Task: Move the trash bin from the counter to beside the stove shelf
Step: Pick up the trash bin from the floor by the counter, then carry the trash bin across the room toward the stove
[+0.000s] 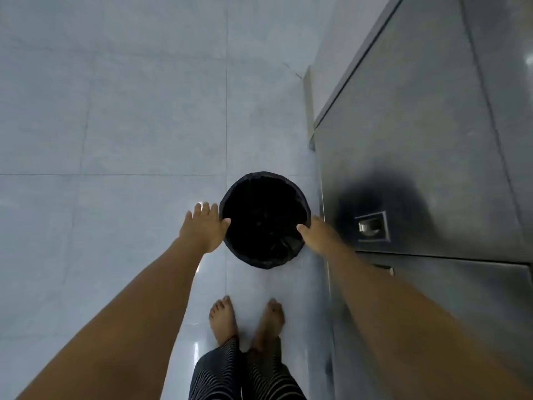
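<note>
A round trash bin point(264, 220) lined with a black bag is seen from straight above, over the pale tiled floor, close to the steel cabinet on the right. My left hand point(205, 226) is pressed against the bin's left rim with the thumb hooked over the edge and the fingers spread. My right hand point(317, 233) holds the right rim, thumb over the edge, fingers hidden behind the bin. Whether the bin rests on the floor or hangs just above it cannot be told.
A stainless steel cabinet point(418, 157) with a recessed handle point(372, 226) fills the right side, right beside the bin. Light grey floor tiles point(129, 125) stretch to the left and ahead. My bare feet point(245, 321) stand just behind the bin.
</note>
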Demonstrator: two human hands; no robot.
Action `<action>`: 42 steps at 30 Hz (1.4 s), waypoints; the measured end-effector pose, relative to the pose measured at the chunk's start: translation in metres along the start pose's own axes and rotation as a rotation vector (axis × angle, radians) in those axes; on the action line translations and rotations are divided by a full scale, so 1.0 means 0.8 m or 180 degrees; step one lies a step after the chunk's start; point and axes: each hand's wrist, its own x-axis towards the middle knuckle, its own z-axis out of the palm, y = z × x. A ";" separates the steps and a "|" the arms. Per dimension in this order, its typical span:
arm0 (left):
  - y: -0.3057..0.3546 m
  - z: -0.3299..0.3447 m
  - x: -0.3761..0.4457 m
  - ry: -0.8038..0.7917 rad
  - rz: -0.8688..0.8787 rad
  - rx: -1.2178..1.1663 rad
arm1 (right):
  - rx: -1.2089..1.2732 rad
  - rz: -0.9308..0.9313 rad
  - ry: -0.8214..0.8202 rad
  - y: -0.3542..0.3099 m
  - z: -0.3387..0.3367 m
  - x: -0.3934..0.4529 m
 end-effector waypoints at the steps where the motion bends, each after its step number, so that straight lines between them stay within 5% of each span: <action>1: 0.001 0.014 0.015 -0.0018 -0.0026 -0.0014 | 0.0060 0.0050 0.0038 0.007 0.010 0.017; 10: -0.036 0.164 0.145 0.0323 -0.0094 -0.0293 | 0.0085 -0.0038 0.0615 0.065 0.106 0.149; 19: -0.007 0.207 0.176 0.0916 -0.0535 -0.1715 | 0.0825 0.0068 0.1221 0.057 0.145 0.165; 29: 0.022 0.087 0.075 0.1391 -0.0694 -0.2921 | 0.0755 0.0052 0.1282 -0.001 0.063 0.053; 42: 0.079 -0.141 -0.143 0.1726 -0.0822 -0.3432 | 0.0663 -0.0354 0.1401 -0.100 -0.148 -0.167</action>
